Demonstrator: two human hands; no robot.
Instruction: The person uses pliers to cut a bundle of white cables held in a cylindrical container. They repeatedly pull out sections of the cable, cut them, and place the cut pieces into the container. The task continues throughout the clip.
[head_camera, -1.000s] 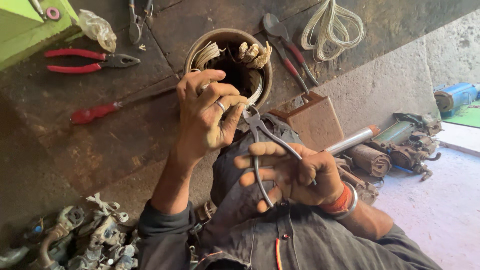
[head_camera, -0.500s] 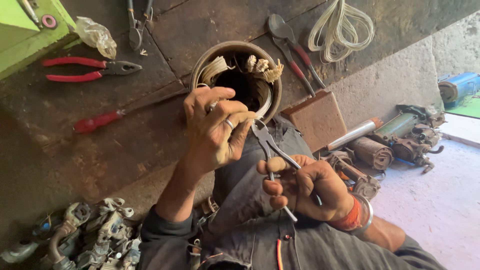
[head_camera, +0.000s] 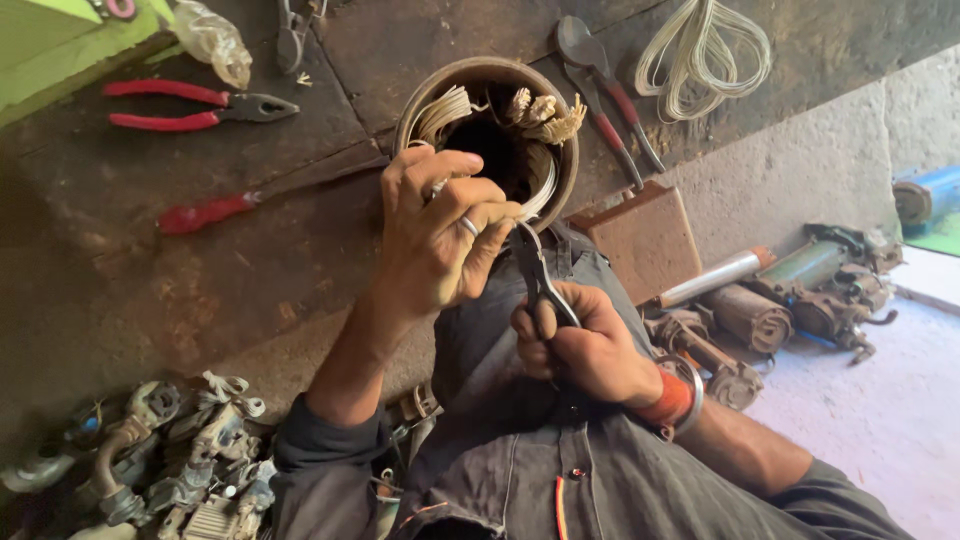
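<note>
one round metal motor shell (head_camera: 487, 80) sits on the dark workbench (head_camera: 180, 290), its open mouth facing up, with pale wire windings (head_camera: 452, 108) looped inside and frayed tufts at the far rim. the left hand (head_camera: 437, 235) is at the near rim of the shell, fingers curled closed around a strand of the windings; one ring shows on a finger. the right hand (head_camera: 575, 345) is just beside it, below the shell, fingers clenched around the handles of one pair of metal scissors (head_camera: 538, 280), whose tip points up to the left fingertips. whether the blades are open or shut cannot be told. one bangle and a red band sit on the right wrist.

on the bench lie one pair of red-handled pliers (head_camera: 195, 105), one red-handled screwdriver (head_camera: 235, 205), a second red-handled pair of cutters (head_camera: 605, 95) right of the shell, and one coil of pale cord (head_camera: 705, 55). one crumpled clear plastic bag (head_camera: 212, 42) lies at the top left, next to one green box (head_camera: 60, 50) in the corner. one flat brown cardboard box (head_camera: 640, 235) sits at the bench edge. a heap of grey metal fittings (head_camera: 150, 455) fills the lower left, too tangled to count. on the floor to the right lie several rusty motor parts (head_camera: 790, 295) and one blue cylinder (head_camera: 925, 195).
</note>
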